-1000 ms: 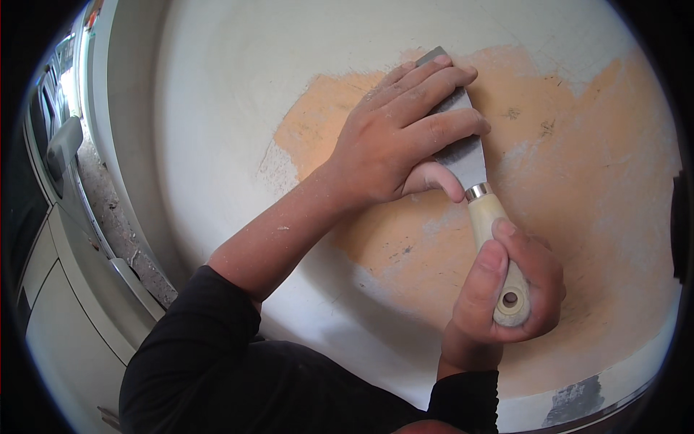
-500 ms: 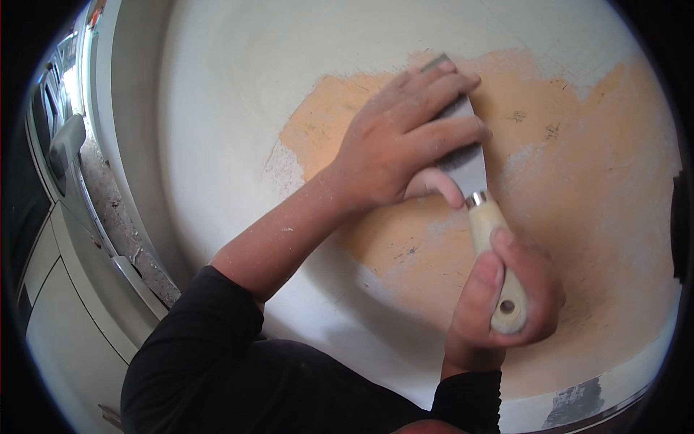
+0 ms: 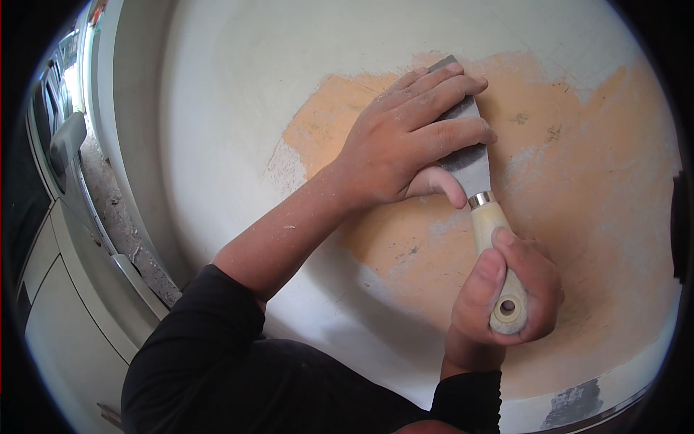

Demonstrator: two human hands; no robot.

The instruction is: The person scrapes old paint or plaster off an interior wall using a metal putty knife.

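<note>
A putty knife [image 3: 470,170] with a pale wooden handle and a wide, dirty metal blade leans across the orange patch [image 3: 538,163] on a white curved panel [image 3: 217,130]. My right hand [image 3: 510,293] wraps around the lower end of the handle, which has a hole in it. My left hand [image 3: 419,130] lies spread over the blade, its fingertips reaching past the blade's right edge. Its thumb stays beside the metal collar. Most of the blade is under these fingers, so I cannot tell how its far edge meets the panel.
Along the left, a pale vehicle [image 3: 72,304] with a side mirror [image 3: 69,137] stands beyond a strip of littered ground [image 3: 108,195]. A dark grey patch [image 3: 575,401] marks the panel's lower rim. Scratches and whitish worn spots surround the orange area.
Both hands and the putty knife have shifted very slightly to the right. My grip on the handle and the spread of my left fingers look the same.
</note>
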